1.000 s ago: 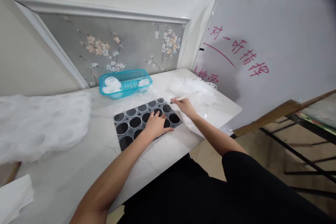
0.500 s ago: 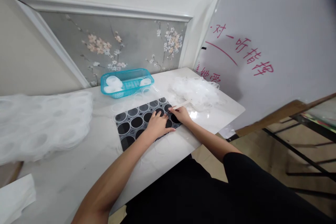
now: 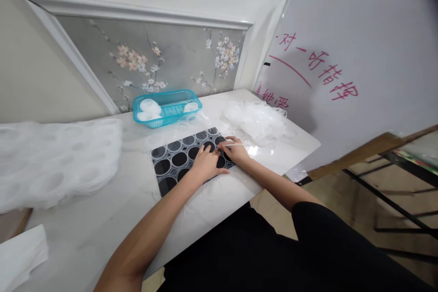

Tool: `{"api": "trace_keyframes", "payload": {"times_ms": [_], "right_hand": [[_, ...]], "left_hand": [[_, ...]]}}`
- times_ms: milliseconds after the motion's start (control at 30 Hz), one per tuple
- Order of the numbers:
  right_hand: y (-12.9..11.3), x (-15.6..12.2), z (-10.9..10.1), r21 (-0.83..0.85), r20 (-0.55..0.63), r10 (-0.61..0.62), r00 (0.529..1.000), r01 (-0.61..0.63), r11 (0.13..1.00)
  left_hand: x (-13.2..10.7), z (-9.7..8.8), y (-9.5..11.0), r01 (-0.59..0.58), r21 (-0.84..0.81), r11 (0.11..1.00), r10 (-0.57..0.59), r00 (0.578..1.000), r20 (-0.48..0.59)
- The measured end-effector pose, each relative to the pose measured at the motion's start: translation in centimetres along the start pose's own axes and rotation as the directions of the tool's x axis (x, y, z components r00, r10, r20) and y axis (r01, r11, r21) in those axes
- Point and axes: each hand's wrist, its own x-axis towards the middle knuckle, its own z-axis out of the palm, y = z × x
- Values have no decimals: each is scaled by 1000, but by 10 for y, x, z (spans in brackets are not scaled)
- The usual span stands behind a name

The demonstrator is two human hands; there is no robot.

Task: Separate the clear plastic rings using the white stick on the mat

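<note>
A: Where's the sheet (image 3: 186, 150)?
B: Flat on the table (image 3: 102, 219), dark w/ rows of pale-rimmed ovals (image 3: 162, 167); L hand (image 3: 205, 165) lies across it, fingers spread, gripping nothing.
A: & the R hand (image 3: 236, 149)?
B: Fingers closed on a thin white stick (image 3: 233, 145), over the sheet's right part, just beside the L hand; can't tell if the tip touches, too small from here.
A: So how's it done well, d'you reckon?
B: Lean on the L hand, esp. near the oval being worked, so the sheet can't creep; keep those fingertips out of the tip's path, tho, as the hands are v. close.
A: Grip?
B: Low on the stick, prob.; small, light moves, R wrist propped for steadiness; rushing it could make the tip skid.
A: Anything to mind nearby?
B: White pile (image 3: 258, 118) to the right, loose-looking, so I'd stop it sliding under the R wrist; basket (image 3: 171, 120) w/ white bits (image 3: 149, 108) sits behind the sheet, no bother imo.
</note>
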Motion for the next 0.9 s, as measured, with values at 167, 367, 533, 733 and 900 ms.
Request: {"api": "trace_keyframes", "payload": {"times_ms": [167,367,533,733,900], "right_hand": [[13,34,-23,-289,42,-218,975,221,932],[5,99,-56,-131,-526,74,847,-167,977],[-34,48,-11,170,-136,-108,985,130,977],[-35,7,25,414,92,92,992,-122,902],[-30,12,25,424,114,106,988,-145,894]], "left_hand": [[0,-3,3,15,-17,1000,-15,1000,14],[-2,-8,-1,22,-53,998,-20,999,47],[-27,-12,-16,6,-94,996,-8,1000,-18],[-55,-7,-27,37,-76,996,-33,998,46],[-54,-3,-25,32,-19,999,-32,999,-12]]}}
